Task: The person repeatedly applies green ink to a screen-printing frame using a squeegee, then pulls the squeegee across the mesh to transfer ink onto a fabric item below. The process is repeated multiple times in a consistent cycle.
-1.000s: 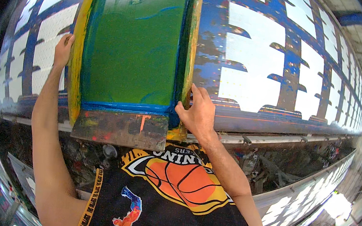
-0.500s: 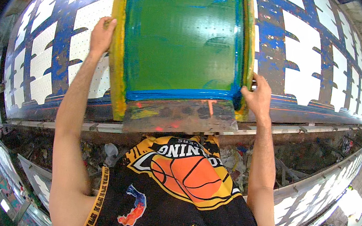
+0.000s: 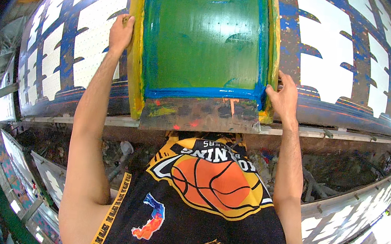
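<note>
Frame (image 3: 135,67) has shifted rightward across the view since a second ago and lies over the table (image 3: 287,60). Left hand (image 3: 120,34) clasps its left rail, fingers curled; nearer than the frame, the shirt (image 3: 221,231) bears lettering and a basketball print; right hand (image 3: 285,99) pinches its right rail, thumb and forefinger slightly apart.

Head view, wide fisheye. From the wearer's head, the camera faces steeply down and forward, past the black shirt (image 3: 212,230) at close range, to the framed green screen (image 3: 204,46) at upper centre; the near edge of the long table (image 3: 324,115) crosses mid-picture.
</note>
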`<state>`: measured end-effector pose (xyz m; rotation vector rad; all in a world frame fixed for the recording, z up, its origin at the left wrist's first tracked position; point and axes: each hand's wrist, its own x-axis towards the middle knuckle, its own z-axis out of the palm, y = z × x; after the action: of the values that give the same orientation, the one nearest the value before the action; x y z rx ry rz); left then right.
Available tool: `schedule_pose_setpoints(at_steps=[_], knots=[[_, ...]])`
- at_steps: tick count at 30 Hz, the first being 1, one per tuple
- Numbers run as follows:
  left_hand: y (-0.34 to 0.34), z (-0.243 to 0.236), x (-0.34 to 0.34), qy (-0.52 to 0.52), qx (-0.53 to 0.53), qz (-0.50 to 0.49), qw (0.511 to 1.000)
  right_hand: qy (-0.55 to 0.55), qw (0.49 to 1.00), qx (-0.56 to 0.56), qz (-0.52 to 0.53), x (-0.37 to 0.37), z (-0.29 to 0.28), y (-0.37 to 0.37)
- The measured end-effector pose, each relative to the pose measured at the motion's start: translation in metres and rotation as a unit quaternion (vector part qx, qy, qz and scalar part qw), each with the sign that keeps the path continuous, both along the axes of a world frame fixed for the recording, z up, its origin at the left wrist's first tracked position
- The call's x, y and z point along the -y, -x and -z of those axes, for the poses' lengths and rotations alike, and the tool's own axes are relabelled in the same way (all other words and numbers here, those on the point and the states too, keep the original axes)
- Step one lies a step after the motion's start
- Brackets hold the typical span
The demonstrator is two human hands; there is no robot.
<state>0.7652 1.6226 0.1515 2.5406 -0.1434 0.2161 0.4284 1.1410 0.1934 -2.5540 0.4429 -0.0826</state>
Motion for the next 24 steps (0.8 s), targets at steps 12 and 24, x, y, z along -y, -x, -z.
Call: schedule_pose_setpoints(at_steps=[12, 24], knots=[[-0.002, 0.016, 0.001, -0.049, 0.012, 0.0, 0.999, -0.019, 0.936, 0.06, -0.347, -0.137, -0.049, 0.032], [-0.002, 0.024, 0.002, 0.059, 0.078, 0.015, 0.995, 0.163, 0.934, -0.022, -0.318, -0.206, -0.033, 0.017]])
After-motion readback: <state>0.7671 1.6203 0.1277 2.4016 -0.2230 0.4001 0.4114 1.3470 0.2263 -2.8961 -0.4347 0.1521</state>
